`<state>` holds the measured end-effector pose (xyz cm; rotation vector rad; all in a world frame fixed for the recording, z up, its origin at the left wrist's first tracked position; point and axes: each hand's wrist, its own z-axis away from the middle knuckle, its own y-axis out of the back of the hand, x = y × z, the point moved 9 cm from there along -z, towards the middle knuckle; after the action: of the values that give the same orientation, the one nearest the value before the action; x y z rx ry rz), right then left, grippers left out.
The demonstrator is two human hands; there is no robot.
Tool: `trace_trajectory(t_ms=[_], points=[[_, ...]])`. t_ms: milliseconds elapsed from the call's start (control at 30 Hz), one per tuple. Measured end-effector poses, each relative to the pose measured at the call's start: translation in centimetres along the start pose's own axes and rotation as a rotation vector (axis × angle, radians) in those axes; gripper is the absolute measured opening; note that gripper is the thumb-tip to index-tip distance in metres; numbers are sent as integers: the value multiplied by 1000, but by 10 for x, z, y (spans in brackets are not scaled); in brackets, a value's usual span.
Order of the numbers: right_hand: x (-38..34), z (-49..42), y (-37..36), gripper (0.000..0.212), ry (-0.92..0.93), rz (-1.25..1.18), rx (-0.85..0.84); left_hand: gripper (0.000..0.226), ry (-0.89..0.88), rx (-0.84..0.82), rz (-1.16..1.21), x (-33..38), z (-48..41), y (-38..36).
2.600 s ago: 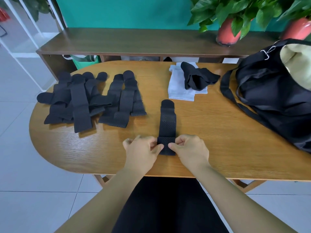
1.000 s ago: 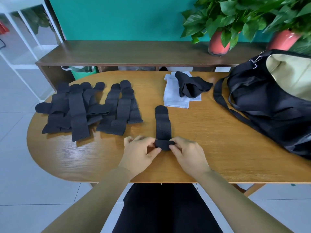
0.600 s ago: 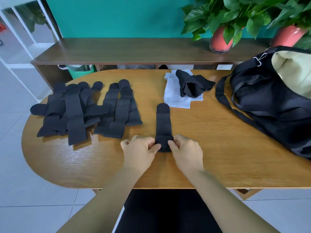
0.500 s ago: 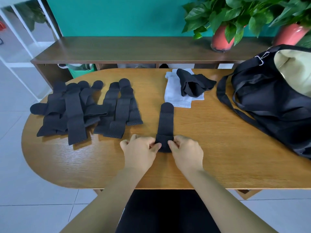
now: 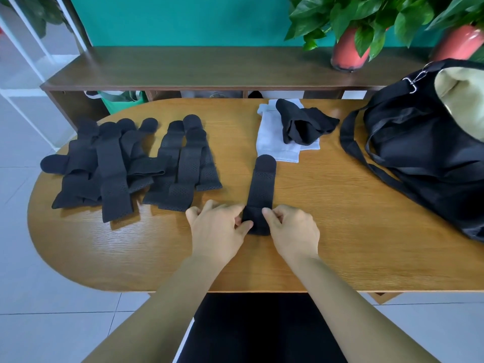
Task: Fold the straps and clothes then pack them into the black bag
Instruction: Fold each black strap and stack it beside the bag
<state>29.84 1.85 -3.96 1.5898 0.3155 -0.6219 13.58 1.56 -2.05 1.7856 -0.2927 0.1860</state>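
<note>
Found one strap flat on the tabletop, rounded end pointing away. Noted left hand and right hand at its near end, each grip pinching the doubled-over edge from its own side, apparently to keep the fold square. Judged folding barely begun. Logged a pile of unfolded straps left of the strap, white cloth and black garment beyond it, open black bag to its right, awaiting packing.

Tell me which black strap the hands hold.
The lone central strap: the left hand and right hand pinch its folded near end. The others lie in piles further left, untouched.
</note>
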Motion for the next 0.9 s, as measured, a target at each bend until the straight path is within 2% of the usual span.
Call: trace_trajectory(t_ms=[100, 233, 400, 567, 700, 767, 833, 900], points=[[0, -2, 2, 21, 15, 20, 36, 25, -40, -38, -13, 3, -3, -2], [-11, 2, 0, 19, 156, 50, 54, 43, -151, -99, -76, 8, -3, -9], [-15, 6, 2, 18, 288, 116, 60, 48, -348, -21, -17, 11, 5, -4], [-16, 11, 6, 19, 356, 88, 26, 54, -565, -141, 25, 24, 20, -8], [-14, 21, 7, 28, 405, 80, -69, 44, -623, -101, -39, 34, 26, -5], [-14, 29, 9, 41, 432, 97, -176, 45, -652, -91, -85, 39, 29, -3], [-15, 37, 9, 55, 487, 186, -263, 44, -646, -89, -73, 40, 28, -1], [-16, 41, 9, 54, 550, 286, -272, 42, -633, -60, -49, 40, 27, 2]])
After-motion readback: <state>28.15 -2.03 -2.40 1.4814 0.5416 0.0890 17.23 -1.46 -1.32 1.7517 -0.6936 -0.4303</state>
